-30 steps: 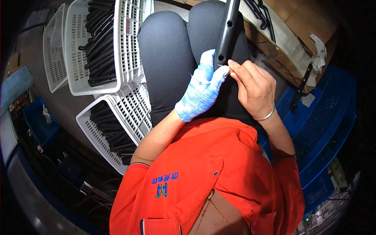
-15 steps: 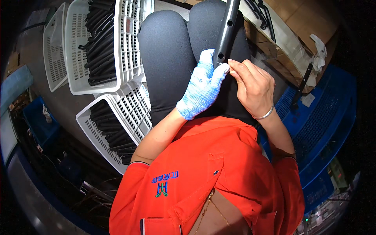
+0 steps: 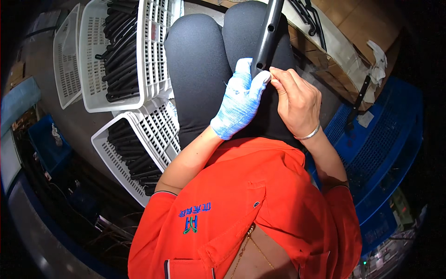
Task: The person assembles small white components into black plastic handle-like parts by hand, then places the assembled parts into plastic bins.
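A black tube with round holes along its side slants up and away over my right thigh. Its near end sits in my left hand, which wears a blue and white knit glove and is closed round it, thumb toward the right. Bare, with a bracelet at the wrist, my right hand is beside that end. Its thumb and index finger are pinched together close to the gloved thumb tip. Whatever lies in the pinch is too small or hidden to name.
At the left, white plastic baskets hold many black tubes; a lower white basket holds more. At the right, a blue plastic crate has a black-handled tool on it. More black parts lie on cardboard at the upper right.
Both hands have shifted very slightly, the right one a little to the left. The tube stays in the gloved hand at nearly the same angle.
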Tool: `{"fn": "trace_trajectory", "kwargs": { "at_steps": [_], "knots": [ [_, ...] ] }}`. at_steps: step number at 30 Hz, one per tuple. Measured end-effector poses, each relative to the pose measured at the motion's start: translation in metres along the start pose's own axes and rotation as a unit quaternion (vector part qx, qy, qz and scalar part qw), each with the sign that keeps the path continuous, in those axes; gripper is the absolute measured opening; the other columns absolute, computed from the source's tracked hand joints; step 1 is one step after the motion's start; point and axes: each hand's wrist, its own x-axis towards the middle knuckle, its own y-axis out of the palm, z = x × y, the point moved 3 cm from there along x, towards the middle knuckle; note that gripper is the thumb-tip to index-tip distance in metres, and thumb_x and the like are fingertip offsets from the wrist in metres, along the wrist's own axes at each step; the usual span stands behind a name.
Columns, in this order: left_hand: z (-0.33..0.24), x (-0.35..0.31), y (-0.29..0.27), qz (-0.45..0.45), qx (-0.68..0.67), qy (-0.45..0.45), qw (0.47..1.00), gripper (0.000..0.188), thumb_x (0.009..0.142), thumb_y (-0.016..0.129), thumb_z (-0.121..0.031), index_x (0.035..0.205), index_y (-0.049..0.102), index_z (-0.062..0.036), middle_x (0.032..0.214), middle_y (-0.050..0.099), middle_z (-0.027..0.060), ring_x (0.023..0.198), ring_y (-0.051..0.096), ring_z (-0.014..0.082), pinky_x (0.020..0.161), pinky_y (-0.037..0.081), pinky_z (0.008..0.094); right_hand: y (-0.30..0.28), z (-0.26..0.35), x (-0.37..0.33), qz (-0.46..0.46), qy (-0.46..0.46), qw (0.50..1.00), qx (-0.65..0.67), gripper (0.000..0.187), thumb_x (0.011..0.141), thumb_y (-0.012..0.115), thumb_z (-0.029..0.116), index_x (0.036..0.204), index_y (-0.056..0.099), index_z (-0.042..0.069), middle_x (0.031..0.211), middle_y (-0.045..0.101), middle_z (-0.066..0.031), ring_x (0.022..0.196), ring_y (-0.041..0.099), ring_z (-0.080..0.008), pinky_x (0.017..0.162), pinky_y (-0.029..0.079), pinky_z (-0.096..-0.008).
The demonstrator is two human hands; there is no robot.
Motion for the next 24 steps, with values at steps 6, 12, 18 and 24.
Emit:
{"fn": "trace_trajectory", "kwargs": {
  "at_steps": [6,12,18,24],
  "knots": [
    [-0.008,0.001,-0.003,-0.033,-0.138,-0.088,0.986,0.019,0.091,0.057,-0.018,0.101,0.047,-0.0059,0.066,0.048,0.0017,0.054,0.048,0.0107,0.049,0.040,0.0245,0.004,-0.009,-0.006,-0.011,-0.006,1.000,-0.008,0.013,0.086,0.059,0.007,0.097,0.060,0.001,0.079,0.061,-0.0096,0.063,0.059,-0.0210,0.055,0.044,-0.0280],
    [-0.015,-0.009,0.006,0.199,-0.672,-0.291,0.651,0.044,0.094,0.033,-0.053,0.095,0.048,-0.0117,0.057,0.034,-0.0045,0.042,0.029,0.0074,0.036,0.026,0.0201,0.005,-0.038,0.001,-0.038,0.232,0.884,0.403,0.022,0.093,0.054,0.012,0.111,0.054,-0.001,0.082,0.055,0.0004,0.067,0.043,-0.0041,0.062,0.036,-0.0166],
    [-0.017,-0.014,0.012,0.244,-0.739,-0.276,0.563,0.049,0.093,0.031,-0.057,0.089,0.046,-0.0114,0.055,0.036,-0.0035,0.039,0.031,0.0084,0.034,0.029,0.0222,0.017,-0.029,0.019,0.072,0.248,0.818,0.514,0.034,0.089,0.058,0.010,0.119,0.049,-0.005,0.105,0.062,-0.0104,0.094,0.058,-0.0118,0.085,0.045,-0.0238],
    [-0.014,-0.022,0.014,0.247,-0.748,-0.282,0.548,0.052,0.092,0.029,-0.060,0.086,0.044,-0.0113,0.053,0.035,-0.0027,0.040,0.033,0.0095,0.034,0.030,0.0231,0.017,-0.019,0.025,0.082,0.282,0.785,0.545,0.029,0.089,0.058,0.013,0.113,0.051,-0.001,0.100,0.066,-0.0073,0.060,0.049,-0.0010,0.051,0.038,-0.0150]
  ]
}}
